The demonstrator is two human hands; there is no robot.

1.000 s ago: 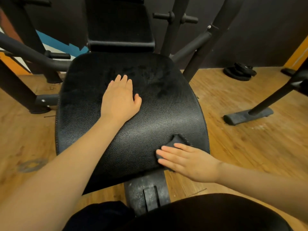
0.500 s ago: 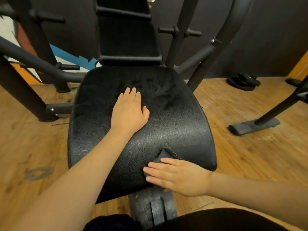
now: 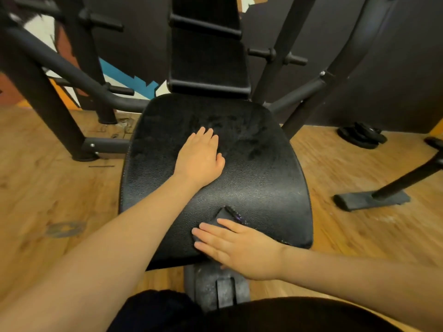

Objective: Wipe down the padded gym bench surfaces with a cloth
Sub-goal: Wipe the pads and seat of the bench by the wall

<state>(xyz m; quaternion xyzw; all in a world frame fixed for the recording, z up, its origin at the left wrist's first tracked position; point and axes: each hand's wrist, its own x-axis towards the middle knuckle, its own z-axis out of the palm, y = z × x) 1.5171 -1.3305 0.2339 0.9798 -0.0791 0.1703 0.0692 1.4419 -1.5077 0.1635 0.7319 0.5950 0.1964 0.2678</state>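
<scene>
A black padded bench seat [image 3: 263,183] fills the middle of the view, with the padded backrest [image 3: 208,56] rising behind it. My left hand [image 3: 200,159] lies flat on the middle of the seat, fingers straight and together. Near the seat's front edge my right hand [image 3: 237,245] presses a dark cloth [image 3: 226,215] flat against the pad with straight fingers. Most of the cloth is hidden under that hand; one corner sticks out above the fingers.
Black steel frame tubes [image 3: 72,75] flank the bench on both sides. The bench's front foot [image 3: 215,286] sits just below the seat. Weight plates [image 3: 360,136] lie on the wooden floor at the back right, and another machine's foot [image 3: 369,200] stands to the right.
My right hand has slid the cloth leftward along the seat's front edge. The left hand stays flat on the seat. The view has tilted up.
</scene>
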